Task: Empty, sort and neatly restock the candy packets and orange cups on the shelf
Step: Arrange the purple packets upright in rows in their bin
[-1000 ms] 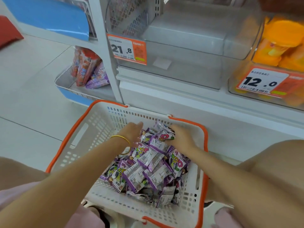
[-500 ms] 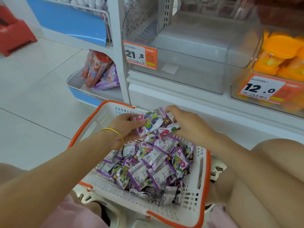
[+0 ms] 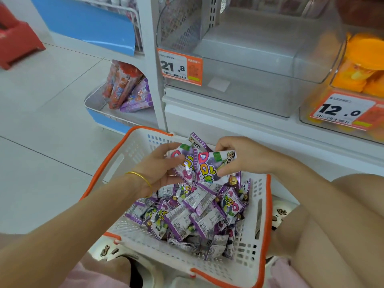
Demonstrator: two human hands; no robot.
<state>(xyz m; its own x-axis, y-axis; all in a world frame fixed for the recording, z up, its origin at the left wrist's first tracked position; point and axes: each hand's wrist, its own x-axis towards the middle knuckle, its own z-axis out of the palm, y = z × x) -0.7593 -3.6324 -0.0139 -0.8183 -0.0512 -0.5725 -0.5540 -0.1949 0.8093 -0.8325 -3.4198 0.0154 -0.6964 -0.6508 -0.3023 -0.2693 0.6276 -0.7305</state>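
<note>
Restocking looks to be the step in hand, at the point where loose packets are gathered and squared into a bundle. The left hand [image 3: 160, 169] and right hand [image 3: 239, 156] hold a small stack of purple candy packets [image 3: 199, 165] between them, raised just above the white basket [image 3: 108, 161]. The left thumb lies across the stack's printed face with the fingers curled beneath it. The right thumb and fingertips pinch the opposite end, so both hands grip the same stack. Below them the loose pile [image 3: 197, 215] of matching packets lies jumbled in the basket, some face up, some face down.

On the shelf above, the clear bin [image 3: 249, 80] behind the 21.8 price tag [image 3: 179, 67] shows no packets inside, so the emptying seems done and most of the filling remains. The orange cups [image 3: 361, 65] sit in the neighbouring bin to the right, apart from the hands.

The next move probably calls for evening the stack's edges, all faces one way, then lifting it to the clear bin and setting it in as a tidy row. Slick wrappers may slide apart if the grip loosens.
</note>
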